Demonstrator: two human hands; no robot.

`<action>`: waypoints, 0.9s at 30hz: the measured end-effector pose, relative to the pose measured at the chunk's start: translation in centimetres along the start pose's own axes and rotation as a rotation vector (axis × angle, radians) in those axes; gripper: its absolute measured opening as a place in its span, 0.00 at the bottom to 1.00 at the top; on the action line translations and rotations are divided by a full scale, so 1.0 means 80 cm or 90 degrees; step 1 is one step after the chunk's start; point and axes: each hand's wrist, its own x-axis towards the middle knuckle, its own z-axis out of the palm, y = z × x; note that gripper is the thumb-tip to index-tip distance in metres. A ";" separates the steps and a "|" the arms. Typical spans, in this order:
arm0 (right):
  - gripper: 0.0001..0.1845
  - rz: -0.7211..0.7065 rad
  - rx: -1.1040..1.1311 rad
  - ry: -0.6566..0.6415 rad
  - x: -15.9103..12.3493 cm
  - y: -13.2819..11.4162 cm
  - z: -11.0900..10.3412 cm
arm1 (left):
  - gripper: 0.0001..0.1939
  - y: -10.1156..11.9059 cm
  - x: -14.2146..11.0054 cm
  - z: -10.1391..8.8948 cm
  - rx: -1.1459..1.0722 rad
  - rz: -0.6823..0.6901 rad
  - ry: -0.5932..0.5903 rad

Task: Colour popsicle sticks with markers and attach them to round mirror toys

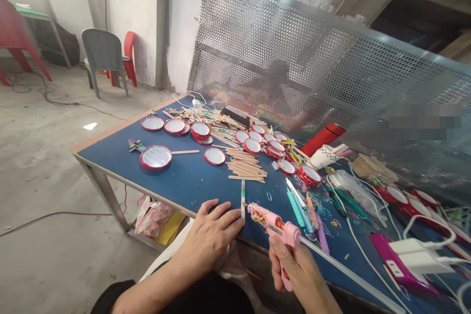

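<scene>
My right hand [294, 267] is wrapped round the handle of a pink hot glue gun [274, 223], and a long clear glue stick [342, 269] runs out of its back. The gun's nozzle points left, close to a craft stick [243, 191] with coloured bands, which lies upright in view near the table's front edge. My left hand [215, 230] lies palm down at that edge, its fingers stretched out and apart. Its fingertips touch the lower end of the banded stick; the thumb is hidden. Just beyond is a pile of plain craft sticks [246, 164].
Red-rimmed round discs [156, 157] are spread over the blue table [117, 167]. On the right are pens [294, 206], a patterned cup [323, 157], a red cylinder [324, 138], and a purple power strip [401, 265] with cords. A perforated metal panel [312, 49] stands behind.
</scene>
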 end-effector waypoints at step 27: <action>0.34 -0.023 -0.026 0.048 -0.014 0.017 0.003 | 0.15 -0.001 -0.004 0.006 0.001 -0.011 -0.012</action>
